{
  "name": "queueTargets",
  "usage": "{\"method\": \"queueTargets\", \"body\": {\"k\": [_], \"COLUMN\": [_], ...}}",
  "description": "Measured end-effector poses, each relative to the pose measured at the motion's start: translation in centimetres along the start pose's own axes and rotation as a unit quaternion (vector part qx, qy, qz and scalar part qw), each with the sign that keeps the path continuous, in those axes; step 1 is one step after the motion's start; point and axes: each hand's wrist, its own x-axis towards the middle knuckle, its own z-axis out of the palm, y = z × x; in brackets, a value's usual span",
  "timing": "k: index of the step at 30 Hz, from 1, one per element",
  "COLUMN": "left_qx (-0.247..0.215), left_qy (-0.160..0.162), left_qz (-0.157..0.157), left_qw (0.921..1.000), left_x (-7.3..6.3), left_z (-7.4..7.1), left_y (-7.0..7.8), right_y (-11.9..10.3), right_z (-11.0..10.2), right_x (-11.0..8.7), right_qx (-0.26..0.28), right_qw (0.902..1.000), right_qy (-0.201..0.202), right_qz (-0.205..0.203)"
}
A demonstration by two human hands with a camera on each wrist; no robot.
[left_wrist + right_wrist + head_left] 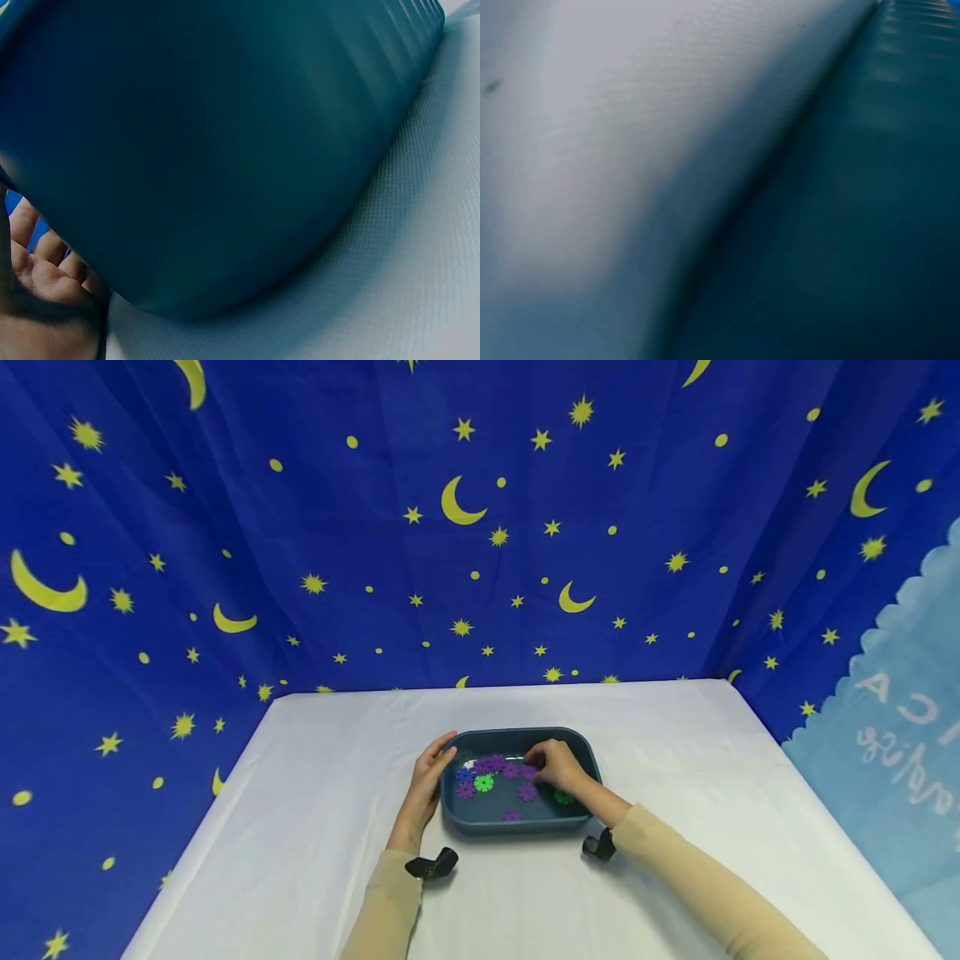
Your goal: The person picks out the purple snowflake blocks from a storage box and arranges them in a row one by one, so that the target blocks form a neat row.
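Observation:
A dark teal plastic tray [517, 827] sits on the white cloth. My left hand [426, 781] holds its left end, thumb at the rim; the left wrist view shows curled fingers [52, 259] beyond the tray's side. My right hand [558, 768] reaches over the right side into the tray and pinches a purple notched disc [530, 772], partly hidden by the fingers. More purple notched discs [527, 792] lie inside, with a bright green disc [483, 783] and blue discs [465, 774] at the left. Another green disc [562, 797] is partly covered by my right wrist.
The white tablecloth [337, 760] spreads around the tray. Blue curtains [375, 527] with yellow moons and stars stand behind and to both sides. A light blue cloth [900, 752] with lettering hangs at the right. Black straps [435, 865] are worn on both wrists.

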Motion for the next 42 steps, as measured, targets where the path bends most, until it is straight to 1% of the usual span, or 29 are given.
{"method": "queueTargets", "body": {"k": [2, 4, 8, 11, 14, 21, 25, 32, 38, 42], "left_qx": [0.008, 0.012, 0.005, 0.003, 0.006, 0.013, 0.013, 0.019, 0.024, 0.029], "left_qy": [0.017, 0.025, 0.026, 0.027, 0.030, 0.033, 0.033, 0.039, 0.043, 0.038], "left_qz": [-0.029, -0.047, -0.066, -0.070, -0.071, -0.070, -0.073, -0.071, -0.071, -0.072], "left_qw": [0.9994, 0.9985, 0.9974, 0.9972, 0.9970, 0.9969, 0.9967, 0.9965, 0.9962, 0.9963], "left_x": [0.1, 0.2, 0.2, 0.2, 0.2, 0.3, 0.4, 0.4, 0.4, 0.3], "left_z": [0.1, 0.2, 0.2, 0.2, 0.3, 0.2, 0.1, 0.0, 0.0, 0.1], "left_y": [0.2, 0.3, 0.6, 0.7, 0.6, 0.4, 0.3, 0.3, 0.5, 0.5], "right_y": [0.0, 0.0, 0.0, -0.1, -0.2, -0.7, -1.0, -0.7, -0.6, -0.5], "right_z": [0.0, -0.1, -0.2, -0.3, -0.4, -1.0, -1.5, -2.4, -3.1, -3.9], "right_x": [0.0, 0.0, 0.0, -0.1, -0.3, -1.1, -1.9, -3.2, -3.9, -4.5], "right_qx": [-0.004, -0.007, 0.001, 0.014, 0.028, 0.063, 0.069, 0.086, 0.096, 0.112], "right_qw": [1.0000, 0.9999, 1.0000, 0.9999, 0.9994, 0.9954, 0.9924, 0.9819, 0.9748, 0.9670], "right_qy": [-0.002, -0.003, -0.001, 0.006, 0.020, 0.070, 0.100, 0.169, 0.202, 0.228], "right_qz": [-0.006, -0.009, -0.001, 0.005, 0.002, -0.019, -0.016, -0.007, 0.004, 0.016]}}
